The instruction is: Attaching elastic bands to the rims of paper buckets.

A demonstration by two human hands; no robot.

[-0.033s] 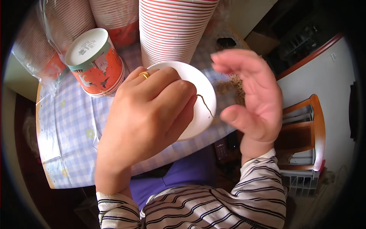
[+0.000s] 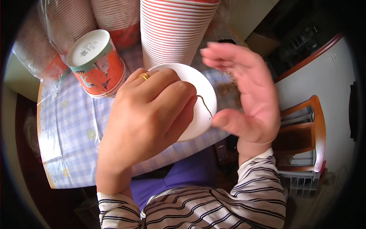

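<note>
My left hand (image 2: 146, 110) is closed, with a ring on one finger, and hovers over a white round dish or cup base (image 2: 204, 82). From its fingertips pokes a thin, dark brownish strand (image 2: 206, 104), bent near the grip and hanging across the white surface. Whether it is a root, a stem or a cord I cannot make out. My right hand (image 2: 251, 91) is open at the dish's right side, fingers curved and thumb apart, with nothing in it. The left hand covers much of the dish's left part.
Behind the dish rises a tall stack of paper cups (image 2: 173, 32). An upside-down orange and green paper cup (image 2: 101, 72) tops a short stack at left. Plastic-wrapped cup stacks (image 2: 38, 53) stand farther back. Brown stringy strands (image 2: 228, 86) lie on the checked tablecloth (image 2: 76, 118). A wooden chair (image 2: 314, 129) is at right.
My right hand has shifted left, closer to the strand and the dish. My left hand keeps its grip on the strand almost unmoved.
</note>
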